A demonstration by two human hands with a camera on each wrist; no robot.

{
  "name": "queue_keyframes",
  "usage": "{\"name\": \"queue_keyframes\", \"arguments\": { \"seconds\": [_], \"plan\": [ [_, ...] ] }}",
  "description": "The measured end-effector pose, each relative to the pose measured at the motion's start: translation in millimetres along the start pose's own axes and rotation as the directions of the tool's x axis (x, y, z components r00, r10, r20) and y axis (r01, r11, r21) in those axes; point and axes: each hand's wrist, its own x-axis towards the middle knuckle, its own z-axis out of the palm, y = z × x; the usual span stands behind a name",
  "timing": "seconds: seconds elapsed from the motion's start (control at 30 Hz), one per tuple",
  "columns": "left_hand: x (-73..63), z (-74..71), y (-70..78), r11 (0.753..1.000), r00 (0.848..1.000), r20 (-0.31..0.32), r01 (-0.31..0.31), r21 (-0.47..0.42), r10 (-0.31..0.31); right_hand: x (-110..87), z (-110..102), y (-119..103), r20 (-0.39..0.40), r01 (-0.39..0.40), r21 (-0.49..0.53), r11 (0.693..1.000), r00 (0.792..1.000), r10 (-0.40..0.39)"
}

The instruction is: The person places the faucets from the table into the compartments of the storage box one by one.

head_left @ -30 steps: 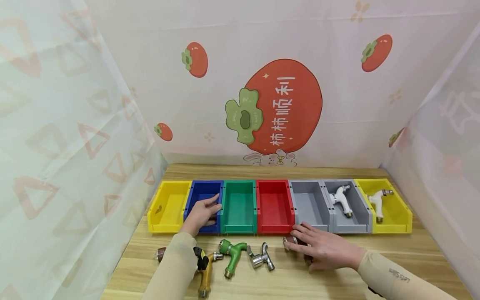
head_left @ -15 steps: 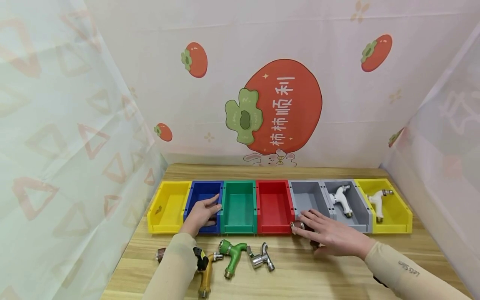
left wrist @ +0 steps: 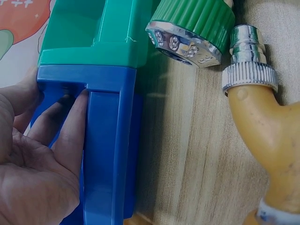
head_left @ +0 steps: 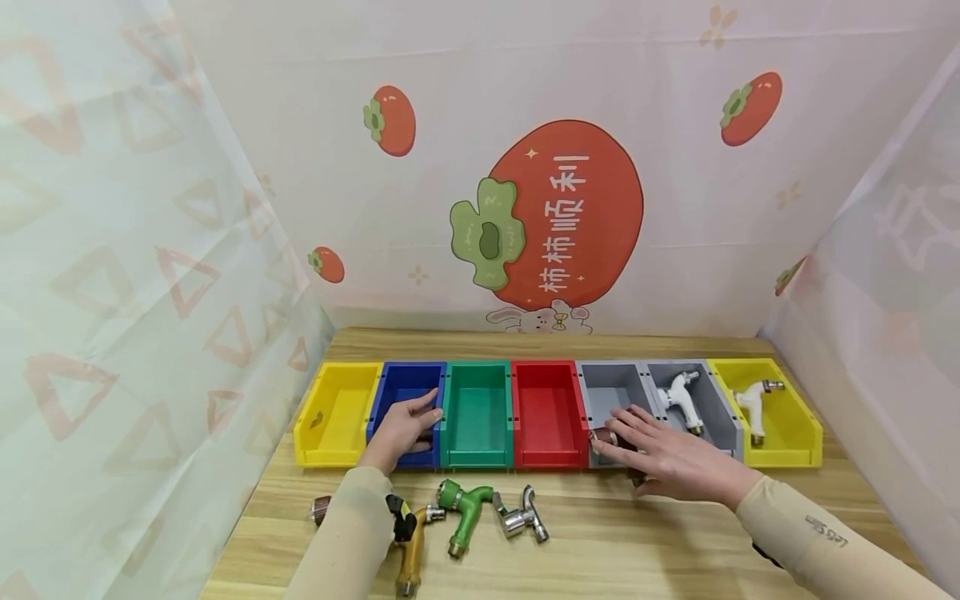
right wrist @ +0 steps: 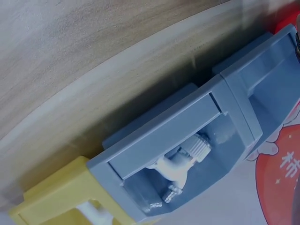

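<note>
Yellow bin, far L: L end of bin row, w/ brownish mark inside (head_left: 330,457).
Brown knob: pokes out L of L sleeve (head_left: 321,508); rest hidden under arm.
L arm: L sleeve (head_left: 337,533) reaches fwd from bottom edge, over table (head_left: 585,558).
L hand: L hand (head_left: 401,429) in blue bin (head_left: 412,379), fingers (left wrist: 72,131) extended, loosely spread, touching side wall next to green bin (head_left: 478,457); no tap in its grasp.
Ochre tap: just R of L sleeve (head_left: 412,554); long axis roughly near-far, brass end twd viewer, chrome nozzle off to R.
Green tap: on table in front of green bin (head_left: 468,518); knob far-L, brass end twd viewer, spout R.
Chrome tap: R of green tap (head_left: 519,518), near it; lever L, curved spout pointing away.
Red bin: mid-row (head_left: 551,458), just L of held tap.
Brown-knobbed tap: in R hand, at front of L grey bin (head_left: 611,383); knob (head_left: 604,437) faces L, long axis slanting near-R beneath fingers, lower end peeking out below; middle hidden.
R hand: R hand (head_left: 675,458) palm down, mostly closed, thumb + fingers gripping tap; forearm comes in from lower R.
White taps: one in R grey bin (head_left: 682,403), one in R yellow bin (head_left: 752,410); both brass ends twd viewer.
</note>
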Motion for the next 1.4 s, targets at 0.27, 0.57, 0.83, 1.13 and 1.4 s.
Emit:
{"name": "queue_keyframes", "arguments": {
  "seconds": [0.27, 0.57, 0.83, 1.13, 1.4],
  "plan": [
    [0.7, 0.6, -1.4, 1.000, 1.000, -0.005, -0.009, 0.004, 0.009, -1.2, 0.4, 3.1, -0.020, -0.004, 0.004, 1.000, 1.000, 0.004],
    [1.1, 0.3, -2.0, 1.000, 1.000, -0.002, -0.010, -0.001, 0.010, 0.3, 1.1, 7.0, 0.007, -0.036, 0.008, 0.999, 0.999, 0.036],
    [1.2, -0.7, -1.9, 1.000, 1.000, 0.004, -0.002, -0.010, 0.002, 0.7, 3.1, 12.0, 0.021, -0.064, 0.013, 0.998, 0.998, 0.064],
    [2.4, 0.0, -2.2, 1.000, 1.000, 0.000, -0.008, -0.014, 0.008, 0.5, 3.4, 17.1, 0.028, -0.096, 0.003, 0.995, 0.995, 0.096],
    [2.8, -0.2, -3.4, 1.000, 1.000, 0.001, -0.010, -0.008, 0.010, -3.0, 6.4, 20.2, 0.037, -0.111, 0.000, 0.994, 0.993, 0.111]
  ]
}}
